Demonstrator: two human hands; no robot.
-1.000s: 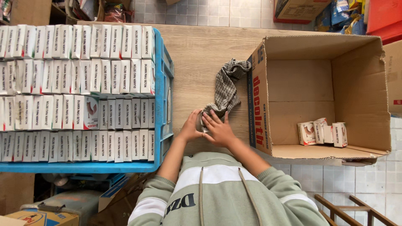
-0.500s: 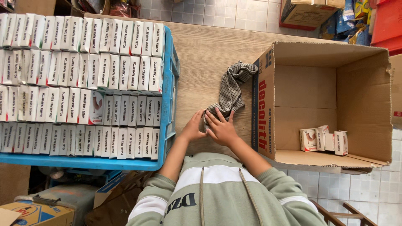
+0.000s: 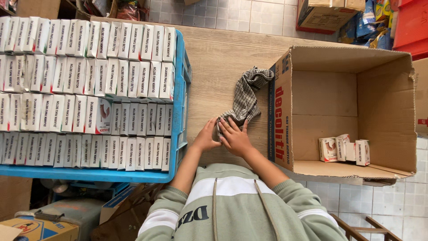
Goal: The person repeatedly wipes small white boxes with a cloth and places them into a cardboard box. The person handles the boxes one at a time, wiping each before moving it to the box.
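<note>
My right hand point(image 3: 235, 138) lies flat on the near end of the cloth point(image 3: 244, 99), fingers spread and pressing down. My left hand point(image 3: 206, 137) sits just beside it, touching the cloth's edge, fingers together; I cannot tell if it grips anything. The cloth is checked grey and white, and it lies on the table point(image 3: 214, 58), running away from me until its far end touches the big box point(image 3: 347, 107).

That big box is brown cardboard, open on top, right of the cloth, with red letters on the side facing the cloth. A few small white boxes point(image 3: 344, 149) with red marks stand in its near corner.

Left of the cloth is a blue crate point(image 3: 180, 89), packed with rows of thin white packs point(image 3: 84, 89) standing on edge. One pack in there shows a red picture.

Nothing lies between my hands and the cloth.
</note>
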